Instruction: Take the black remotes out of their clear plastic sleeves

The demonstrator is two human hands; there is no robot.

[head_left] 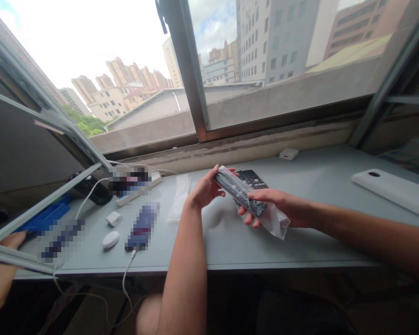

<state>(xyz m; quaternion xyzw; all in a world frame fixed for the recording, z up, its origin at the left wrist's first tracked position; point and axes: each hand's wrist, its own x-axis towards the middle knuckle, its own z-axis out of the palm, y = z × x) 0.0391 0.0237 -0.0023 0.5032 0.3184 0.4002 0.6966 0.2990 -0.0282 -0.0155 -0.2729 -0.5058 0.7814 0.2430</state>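
Note:
Between my two hands, above the table, is a black remote control (pixel 235 186) inside a clear plastic bag (pixel 278 224). My left hand (pixel 206 187) grips its far left end, thumb along the edge. Around the near right end my right hand (pixel 277 207) is closed, thumb on top and fingertips showing underneath; the loose end of the bag hangs below it. Just behind, more black remote controls (pixel 253 178) lie on the table, partly hidden by my hands and the bag. Left of my left hand lie flat clear plastic bags (pixel 179 200).
On the table's (pixel 226 251) left stand a cabled phone (pixel 143 228), a white oval case (pixel 111 239), a white charger (pixel 114 218) and a power strip (pixel 139 188). A white device (pixel 391 188) lies right. Another person's hand (pixel 12 239) shows beyond the metal frame at far left.

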